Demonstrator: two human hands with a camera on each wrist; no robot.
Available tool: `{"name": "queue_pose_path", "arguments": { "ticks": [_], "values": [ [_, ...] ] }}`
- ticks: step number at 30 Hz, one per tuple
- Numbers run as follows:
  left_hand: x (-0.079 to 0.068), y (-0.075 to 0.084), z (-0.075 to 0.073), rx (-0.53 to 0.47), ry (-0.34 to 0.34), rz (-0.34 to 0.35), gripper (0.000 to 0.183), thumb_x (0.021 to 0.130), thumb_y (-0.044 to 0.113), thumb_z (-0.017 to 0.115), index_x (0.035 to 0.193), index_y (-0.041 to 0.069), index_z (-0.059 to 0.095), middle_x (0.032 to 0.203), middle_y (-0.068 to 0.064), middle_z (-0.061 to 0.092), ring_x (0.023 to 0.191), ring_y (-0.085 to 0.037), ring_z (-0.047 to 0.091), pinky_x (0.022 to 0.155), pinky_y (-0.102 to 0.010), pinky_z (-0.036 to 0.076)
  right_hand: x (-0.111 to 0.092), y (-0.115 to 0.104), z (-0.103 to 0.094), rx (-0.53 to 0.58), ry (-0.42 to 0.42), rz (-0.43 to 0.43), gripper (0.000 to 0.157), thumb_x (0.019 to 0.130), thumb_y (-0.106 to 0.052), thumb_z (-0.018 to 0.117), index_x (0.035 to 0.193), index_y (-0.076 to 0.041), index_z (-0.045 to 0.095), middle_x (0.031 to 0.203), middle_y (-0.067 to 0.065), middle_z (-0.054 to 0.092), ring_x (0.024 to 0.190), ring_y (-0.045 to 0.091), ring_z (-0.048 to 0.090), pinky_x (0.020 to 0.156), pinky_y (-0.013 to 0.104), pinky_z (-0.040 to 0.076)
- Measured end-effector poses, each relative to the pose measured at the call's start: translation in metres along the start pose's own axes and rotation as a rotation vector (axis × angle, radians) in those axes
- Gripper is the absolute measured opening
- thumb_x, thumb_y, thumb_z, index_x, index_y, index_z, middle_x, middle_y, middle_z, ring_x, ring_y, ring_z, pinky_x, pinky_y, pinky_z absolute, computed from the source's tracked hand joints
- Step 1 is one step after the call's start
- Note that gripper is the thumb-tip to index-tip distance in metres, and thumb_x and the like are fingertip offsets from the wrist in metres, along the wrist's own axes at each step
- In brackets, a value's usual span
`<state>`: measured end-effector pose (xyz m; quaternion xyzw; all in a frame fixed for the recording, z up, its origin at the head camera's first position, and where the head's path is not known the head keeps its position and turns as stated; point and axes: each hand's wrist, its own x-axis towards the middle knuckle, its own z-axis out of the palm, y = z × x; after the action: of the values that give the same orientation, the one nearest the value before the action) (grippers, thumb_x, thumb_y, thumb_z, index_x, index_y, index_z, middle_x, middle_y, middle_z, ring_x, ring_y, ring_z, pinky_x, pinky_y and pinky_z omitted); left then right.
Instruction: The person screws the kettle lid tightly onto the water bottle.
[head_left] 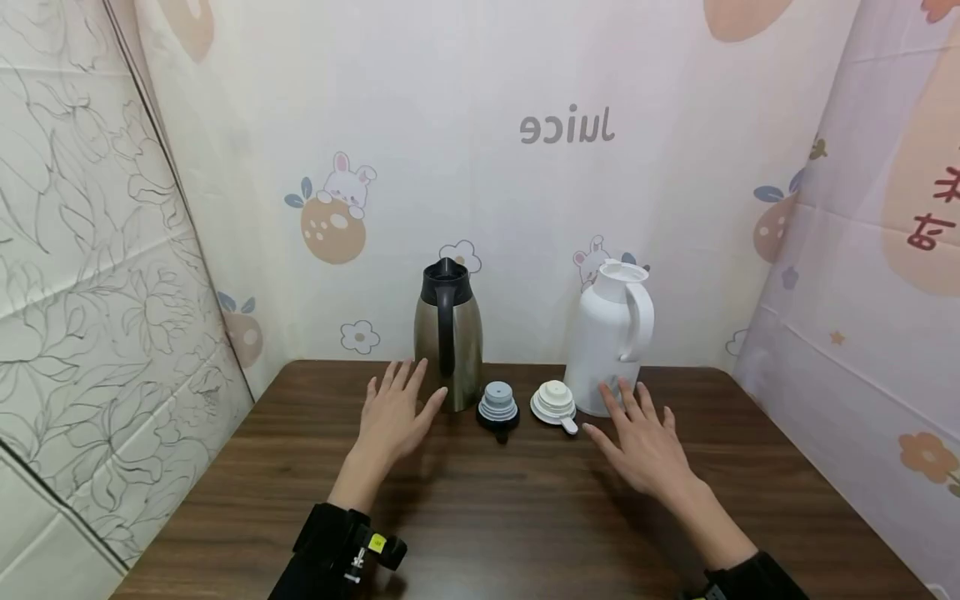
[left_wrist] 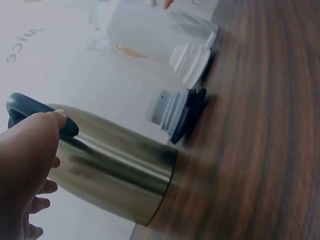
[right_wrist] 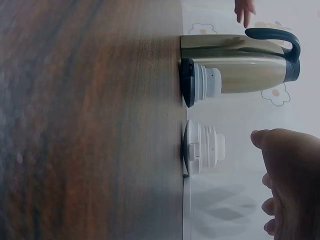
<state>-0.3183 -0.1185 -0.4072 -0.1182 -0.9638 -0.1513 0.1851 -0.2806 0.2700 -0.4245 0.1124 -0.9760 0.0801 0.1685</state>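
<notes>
In the head view a steel thermos jug with a black handle and spout stands at the back of the table. My left hand is spread in front of it on its left side, holding nothing. To the right stands a white thermos jug, its handle facing right. My right hand is spread in front of its base, also holding nothing. Between the jugs lie two stoppers, threads upward: a grey one with a black cap and a white one with a small tab. Both jugs' tops look uncapped.
The brown wooden table reaches back to a printed curtain. Patterned panels rise along the left, and another printed curtain along the right. Black wrist straps sit on both forearms.
</notes>
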Motion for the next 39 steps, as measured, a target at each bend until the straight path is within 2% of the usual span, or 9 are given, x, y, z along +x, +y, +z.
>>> {"name": "queue_pose_path", "arguments": {
  "ticks": [6,11,16,21,25,27,32,34,39],
  "values": [
    [0.011,0.012,-0.005,-0.112,0.065,0.013,0.072,0.100,0.061,0.035,0.153,0.014,0.035,0.150,-0.017,0.043,0.138,-0.034,0.035,0.111,-0.059,0.032,0.001,0.001,-0.001,-0.001,0.007,-0.001,0.080,0.097,-0.063,0.042,0.157,-0.011,0.025,0.160,0.025,0.019,0.144,0.047,0.004,0.102,0.081,0.012],
    [0.020,0.023,-0.007,-0.323,0.105,-0.017,0.067,0.100,0.053,0.046,0.151,0.011,0.037,0.146,-0.015,0.049,0.131,-0.030,0.045,0.104,-0.054,0.043,0.001,0.001,-0.002,0.002,0.004,0.003,0.080,0.097,-0.062,0.042,0.156,-0.011,0.026,0.160,0.026,0.018,0.144,0.047,0.003,0.102,0.081,0.012],
    [0.033,0.033,-0.007,-0.607,0.177,0.002,0.056,0.100,0.041,0.054,0.143,0.007,0.044,0.138,-0.015,0.056,0.125,-0.027,0.051,0.103,-0.054,0.045,0.002,0.001,-0.003,0.000,0.014,0.001,0.079,0.097,-0.061,0.045,0.156,-0.010,0.026,0.160,0.026,0.019,0.144,0.047,0.005,0.102,0.081,0.013],
    [0.041,0.038,-0.005,-0.825,0.222,0.011,0.046,0.100,0.035,0.056,0.135,0.005,0.051,0.126,-0.016,0.063,0.116,-0.026,0.057,0.100,-0.053,0.048,0.003,-0.002,-0.001,0.004,0.028,0.000,0.078,0.097,-0.057,0.049,0.156,-0.011,0.027,0.160,0.024,0.020,0.144,0.046,0.007,0.102,0.080,0.015],
    [0.045,0.043,-0.005,-0.940,0.237,-0.035,0.041,0.101,0.034,0.055,0.130,0.004,0.055,0.119,-0.016,0.064,0.112,-0.025,0.059,0.095,-0.053,0.050,0.003,-0.003,0.001,0.006,0.019,-0.006,0.078,0.097,-0.059,0.047,0.156,-0.011,0.027,0.159,0.025,0.021,0.143,0.048,0.009,0.102,0.080,0.017],
    [0.044,0.048,-0.012,-0.992,0.242,-0.049,0.038,0.103,0.031,0.053,0.128,0.002,0.055,0.118,-0.020,0.064,0.111,-0.027,0.059,0.094,-0.053,0.050,0.003,-0.004,0.001,0.007,0.019,-0.015,0.079,0.097,-0.060,0.045,0.155,-0.010,0.029,0.158,0.026,0.023,0.142,0.050,0.012,0.102,0.079,0.019],
    [0.042,0.057,-0.027,-1.130,0.230,-0.044,0.037,0.106,0.020,0.047,0.127,-0.010,0.052,0.119,-0.033,0.060,0.112,-0.042,0.057,0.094,-0.058,0.044,0.005,-0.007,0.001,0.016,0.043,-0.037,0.077,0.098,-0.059,0.045,0.153,-0.007,0.034,0.156,0.028,0.028,0.139,0.053,0.019,0.101,0.077,0.027],
    [0.046,0.055,-0.024,-1.177,0.225,-0.043,0.039,0.106,0.021,0.047,0.126,-0.012,0.051,0.117,-0.036,0.059,0.111,-0.045,0.055,0.095,-0.061,0.042,0.005,-0.009,0.001,0.023,0.048,-0.043,0.075,0.098,-0.057,0.047,0.152,-0.006,0.035,0.155,0.028,0.029,0.138,0.053,0.021,0.100,0.077,0.028],
    [0.057,0.048,-0.006,-1.206,0.239,-0.055,0.047,0.104,0.032,0.049,0.123,-0.010,0.054,0.112,-0.034,0.061,0.106,-0.042,0.058,0.095,-0.064,0.042,0.006,-0.010,0.001,0.036,0.052,-0.047,0.074,0.099,-0.057,0.045,0.151,-0.006,0.037,0.154,0.028,0.032,0.136,0.053,0.026,0.097,0.076,0.033]
  ]
}}
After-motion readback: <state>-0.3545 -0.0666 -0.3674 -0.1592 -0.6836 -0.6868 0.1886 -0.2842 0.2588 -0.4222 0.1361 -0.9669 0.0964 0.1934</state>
